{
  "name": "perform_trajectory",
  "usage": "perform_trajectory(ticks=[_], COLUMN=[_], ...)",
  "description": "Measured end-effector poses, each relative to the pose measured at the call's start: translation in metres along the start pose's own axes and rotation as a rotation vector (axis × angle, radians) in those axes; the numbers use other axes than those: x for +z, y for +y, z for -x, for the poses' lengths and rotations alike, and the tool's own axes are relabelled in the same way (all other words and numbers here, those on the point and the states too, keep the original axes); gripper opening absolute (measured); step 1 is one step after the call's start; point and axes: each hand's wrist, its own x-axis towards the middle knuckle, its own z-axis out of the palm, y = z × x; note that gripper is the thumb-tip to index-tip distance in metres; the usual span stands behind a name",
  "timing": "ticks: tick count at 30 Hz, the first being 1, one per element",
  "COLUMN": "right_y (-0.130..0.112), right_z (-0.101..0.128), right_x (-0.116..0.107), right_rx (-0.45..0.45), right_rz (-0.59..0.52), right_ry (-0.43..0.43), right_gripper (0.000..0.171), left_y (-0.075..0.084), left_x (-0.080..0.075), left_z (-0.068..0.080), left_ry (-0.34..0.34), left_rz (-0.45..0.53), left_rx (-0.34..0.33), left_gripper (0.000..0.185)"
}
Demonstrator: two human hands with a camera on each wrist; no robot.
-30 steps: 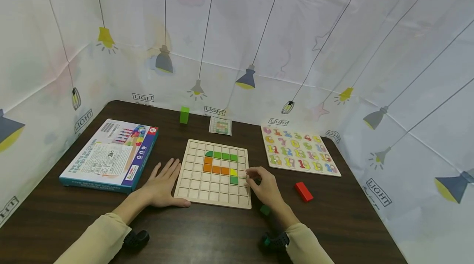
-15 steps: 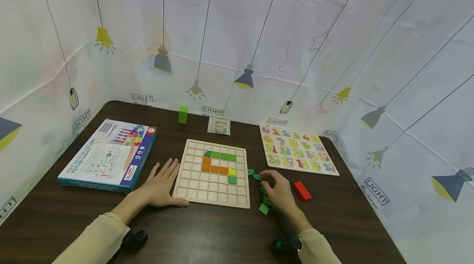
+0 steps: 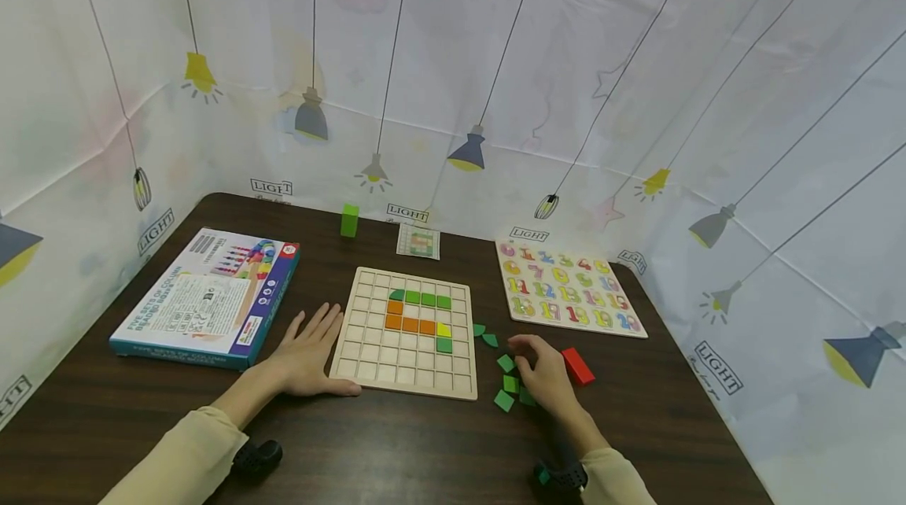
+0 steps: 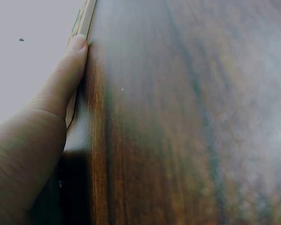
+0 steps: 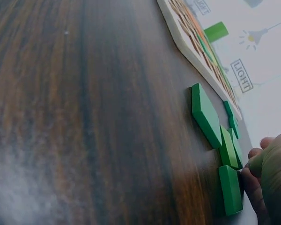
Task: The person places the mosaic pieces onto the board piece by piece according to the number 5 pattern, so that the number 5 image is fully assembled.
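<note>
Lower ctr: L hand (image 3: 308, 360) spread wide, thumb at grid bd (image 3: 385, 367); R hand (image 3: 548, 379) bent nr grn blks (image 3: 504, 400), can't tell if holding.

The table (image 3: 396, 442) shows glossy dark wood grain; the central grid board (image 3: 370, 351) is pale matt wood. Green tiles (image 3: 504, 400), right of centre, look smooth. Creased sheeting (image 3: 453, 33) fills the top; lower sleeves (image 3: 180, 454) are cloth.

Green blocks (image 5: 228, 149) on dark wooden tabletop (image 5: 93, 112), fingers (image 5: 254, 190) just beside them, pale-edged board (image 5: 193, 54) beyond
</note>
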Motion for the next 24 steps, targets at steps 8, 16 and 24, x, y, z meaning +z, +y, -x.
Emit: perform_trajectory(ticks=[8,16,24], right_y=[0.000,-0.003,0.000], right_z=[0.000,0.002,0.001], right_x=[-0.002,-0.008,-0.007], right_rx=[-0.020,0.051,0.089], right_rz=[-0.023,-0.058,-0.058], right_ry=[-0.072,-0.193,-0.193], right_gripper=[0.035,0.038,0.034], left_y=[-0.005,-0.003,0.005], left_x=[0.005,0.006,-0.005], left_z=[-0.002,0.000,0.003], left_ry=[0.023,0.027,0.005], left_rz=[-0.013,-0.018,0.013], left_rx=[0.001,0.004,0.018], left_gripper=[0.128,0.129,0.125])
